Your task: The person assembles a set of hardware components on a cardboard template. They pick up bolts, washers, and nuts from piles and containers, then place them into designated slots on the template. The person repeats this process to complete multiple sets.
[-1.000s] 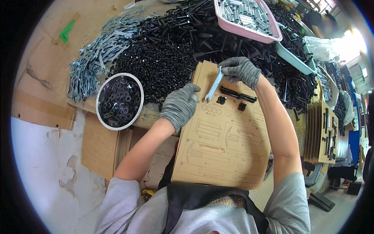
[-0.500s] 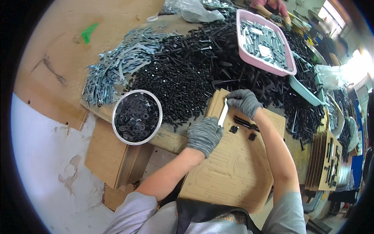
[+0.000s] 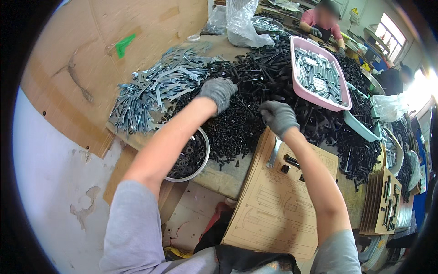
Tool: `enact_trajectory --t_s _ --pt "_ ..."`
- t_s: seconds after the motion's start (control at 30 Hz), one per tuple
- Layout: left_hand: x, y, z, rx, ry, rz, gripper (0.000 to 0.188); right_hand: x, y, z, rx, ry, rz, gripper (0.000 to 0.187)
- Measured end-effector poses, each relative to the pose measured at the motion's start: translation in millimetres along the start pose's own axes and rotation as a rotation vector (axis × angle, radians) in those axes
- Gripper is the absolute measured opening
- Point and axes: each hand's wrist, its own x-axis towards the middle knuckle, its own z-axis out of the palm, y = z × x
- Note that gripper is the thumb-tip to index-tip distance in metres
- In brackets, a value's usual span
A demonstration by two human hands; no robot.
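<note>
My left hand [image 3: 219, 94], in a grey glove, reaches over the heap of small black bolts [image 3: 235, 132], its fingers curled in. What it may hold is hidden. Above the same heap, to the right, is my right hand [image 3: 278, 117], also gloved, its fingers bent together; nothing in them can be made out. Just below it a silver open-end wrench [image 3: 273, 152] lies on a stack of printed cardboard sheets [image 3: 260, 205]. Beside the wrench are black bolts [image 3: 291, 160] and a small black nut [image 3: 285, 169], partly covered by my right forearm.
Silver wrenches [image 3: 155, 86] are heaped at the left. My left forearm passes over a round tub [image 3: 206, 157] of black washers. A pink tray [image 3: 347, 102] of metal tubes sits on the black parts. Filled cards [image 3: 385, 205] stand right; a co-worker [image 3: 323, 23] is behind.
Both hands have left the cardboard and moved out over the black bolts, the left one farthest. The wrench, which was in my hands, now lies on the cardboard.
</note>
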Motion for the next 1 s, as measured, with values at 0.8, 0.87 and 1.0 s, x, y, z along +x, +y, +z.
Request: enact_trajectory --t_s 0.8,0.87,1.0 --pt "25 -56 -21 -0.558 0.213 -0.139 0.036 20 -1 15 1.641 0.294 0.562 0.016" --pt "15 -24 -34 -1.035 0.233 -0.176 0.034 -8 -5 -19 1.818 0.300 0.706 0.016" --pt "-28 95 -64 -1.256 -0.076 -0.006 0.023 -83 5 -63 1.203 0.165 0.332 0.019"
